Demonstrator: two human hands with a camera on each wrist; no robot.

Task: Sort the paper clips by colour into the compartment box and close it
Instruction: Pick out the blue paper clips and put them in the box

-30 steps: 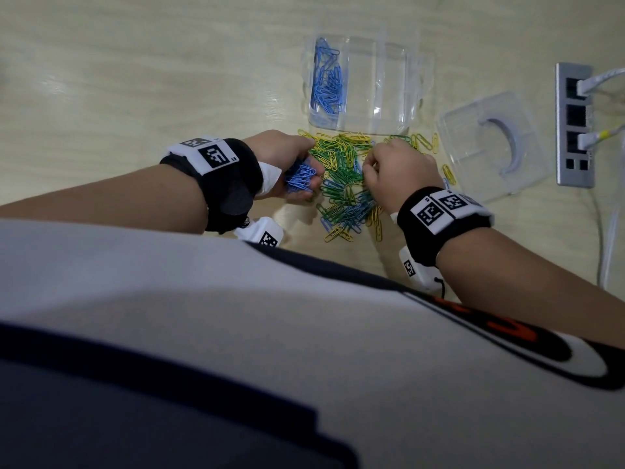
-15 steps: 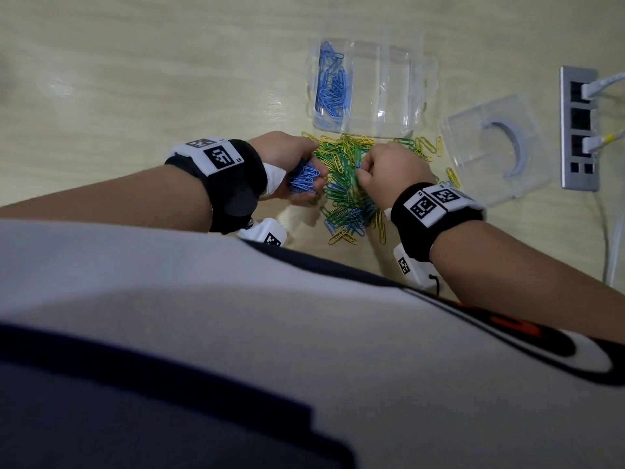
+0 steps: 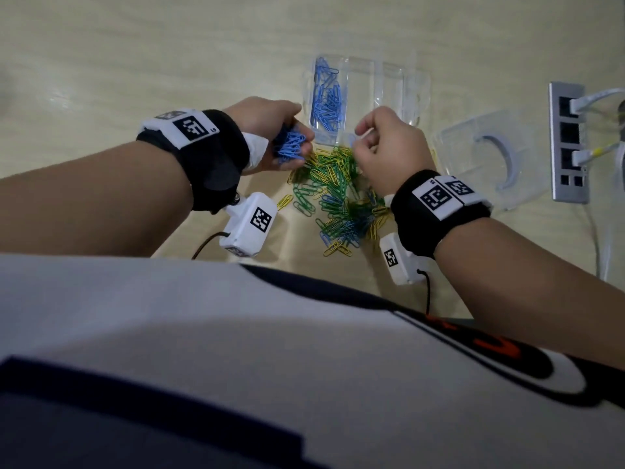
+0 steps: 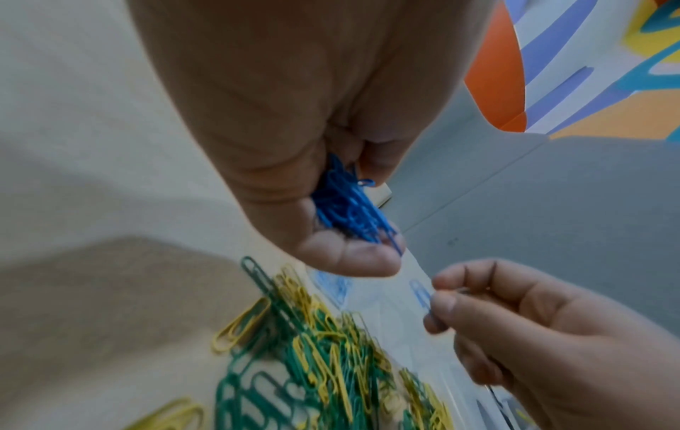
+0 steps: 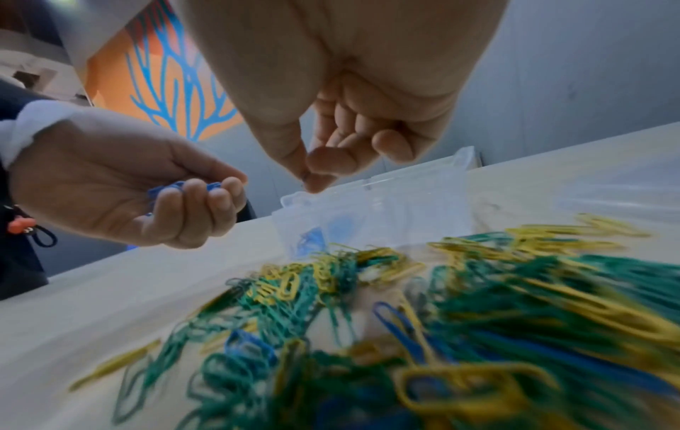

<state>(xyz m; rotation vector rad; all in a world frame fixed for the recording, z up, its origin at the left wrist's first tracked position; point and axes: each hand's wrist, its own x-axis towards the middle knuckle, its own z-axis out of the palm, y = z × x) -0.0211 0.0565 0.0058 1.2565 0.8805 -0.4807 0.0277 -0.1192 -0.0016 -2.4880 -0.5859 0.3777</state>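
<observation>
A mixed heap of green, yellow and blue paper clips lies on the pale wooden table in front of the clear compartment box. The box's left compartment holds blue clips; the others look empty. My left hand is lifted beside the box's near left corner and grips a bunch of blue clips. My right hand is raised over the heap near the box and pinches one blue clip between thumb and forefinger.
The box's clear lid lies on the table to the right. A grey socket strip with white cables plugged in sits at the far right. Bare table stretches to the left.
Both hands have risen off the heap and moved toward the box. The right hand came away with one blue clip; the left still holds its blue bunch.
</observation>
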